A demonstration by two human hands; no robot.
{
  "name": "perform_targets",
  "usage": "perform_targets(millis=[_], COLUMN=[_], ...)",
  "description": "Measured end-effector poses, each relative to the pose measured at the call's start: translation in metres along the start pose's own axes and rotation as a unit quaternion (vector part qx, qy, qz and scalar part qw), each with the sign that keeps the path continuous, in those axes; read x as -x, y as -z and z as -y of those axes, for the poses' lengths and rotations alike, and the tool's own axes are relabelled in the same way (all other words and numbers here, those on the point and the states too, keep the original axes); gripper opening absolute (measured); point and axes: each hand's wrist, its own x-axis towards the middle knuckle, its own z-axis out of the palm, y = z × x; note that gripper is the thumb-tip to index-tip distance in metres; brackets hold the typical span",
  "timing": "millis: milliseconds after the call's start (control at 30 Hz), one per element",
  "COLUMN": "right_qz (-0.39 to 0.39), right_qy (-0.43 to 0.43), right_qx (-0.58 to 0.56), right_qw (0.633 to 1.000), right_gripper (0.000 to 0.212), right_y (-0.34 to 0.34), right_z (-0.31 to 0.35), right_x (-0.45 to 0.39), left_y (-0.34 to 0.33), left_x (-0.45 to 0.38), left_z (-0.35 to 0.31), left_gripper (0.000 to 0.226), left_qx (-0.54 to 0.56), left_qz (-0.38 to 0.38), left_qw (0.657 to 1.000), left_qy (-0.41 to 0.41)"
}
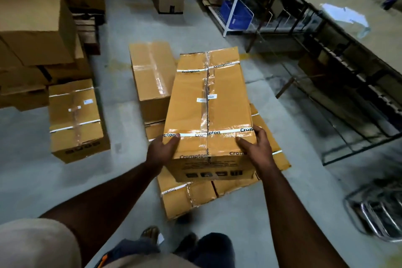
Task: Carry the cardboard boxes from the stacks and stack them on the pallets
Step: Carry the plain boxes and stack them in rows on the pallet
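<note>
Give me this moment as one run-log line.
left hand: grips box near corner | right hand: grips opposite near corner | box: over lower boxes on floor | pallet: not seen

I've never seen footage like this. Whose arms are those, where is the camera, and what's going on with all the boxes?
There is no robot here. A person wears a wide-angle camera on the head, so you look down along their own bare arms. The left hand and the right hand grip the near corners of a taped cardboard box with Crompton printed on its straps. It sits over a lower box on the concrete floor; whether it is lifted or resting I cannot tell. Another taped box stands behind, and a separate box stands to the left. A white rack with a blue crate is at the back. No pallet is clearly visible.
</note>
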Motion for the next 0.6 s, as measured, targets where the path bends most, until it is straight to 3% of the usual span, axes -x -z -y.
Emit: perform_targets(millis=[100, 233, 333, 433, 467, 600], right_qz=[0.028, 0.126, 0.220, 0.222, 0.221, 0.258], right_qy=[-0.014, -0.028, -0.049, -0.055, -0.055, -0.060], right_qx=[0.027, 0.146, 0.093, 0.027, 0.015, 0.000], right_qw=[0.999, 0.981, 0.970, 0.973, 0.974, 0.964], right_gripper=[0.082, 0.125, 0.098, 0.095, 0.091, 0.090], right_y=[0.034, 0.077, 0.118, 0.152, 0.161, 0.165], right_z=[-0.013, -0.043, -0.060, -0.081, -0.086, -0.114], right_x=[-0.038, -0.125, -0.200, -0.279, -0.305, -0.402], left_y=[-0.041, -0.103, -0.173, -0.230, -0.248, -0.304], left_x=[-0.014, -0.055, -0.084, -0.107, -0.115, -0.162], left_z=[-0.016, -0.027, -0.036, -0.043, -0.046, -0.051], left_gripper=[0.037, 0.041, 0.049, 0.102, 0.108, 0.099], left_qx=[0.005, 0.007, 0.047, 0.048, 0.061, 0.135], left_qz=[-0.003, -0.025, 0.034, 0.158, 0.174, 0.176], left_qw=[1.000, 1.000, 0.998, 0.983, 0.976, 0.968], left_qy=[-0.008, -0.017, -0.018, 0.075, 0.113, 0.113])
